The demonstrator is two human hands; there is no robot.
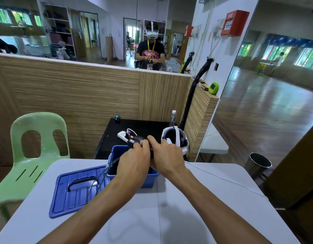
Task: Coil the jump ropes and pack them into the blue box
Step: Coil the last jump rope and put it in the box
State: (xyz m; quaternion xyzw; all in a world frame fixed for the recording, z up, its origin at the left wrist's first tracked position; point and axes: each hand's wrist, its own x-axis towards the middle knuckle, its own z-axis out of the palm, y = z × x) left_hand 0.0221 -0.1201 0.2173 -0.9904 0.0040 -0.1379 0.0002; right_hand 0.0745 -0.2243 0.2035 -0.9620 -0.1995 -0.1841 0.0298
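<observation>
Both hands are raised over the open blue box (pixel 148 180), which stands on the white table. My left hand (pixel 134 161) and my right hand (pixel 165 155) together grip black jump rope handles (pixel 134 140), whose ends poke out to the left of my fingers. A thin dark rope cord (pixel 99 180) hangs from my left hand, loops down over the box's left rim and trails across the blue lid (pixel 76 191). The inside of the box is mostly hidden behind my hands.
The blue lid with a black handle lies flat left of the box. A white cable (pixel 222 178) crosses the table at right. Behind stand a black table with a power strip (pixel 124 135), a white headset (pixel 176 138) and a bottle (pixel 172 118). A green chair (pixel 37 147) sits left, a metal bin (pixel 257 164) right.
</observation>
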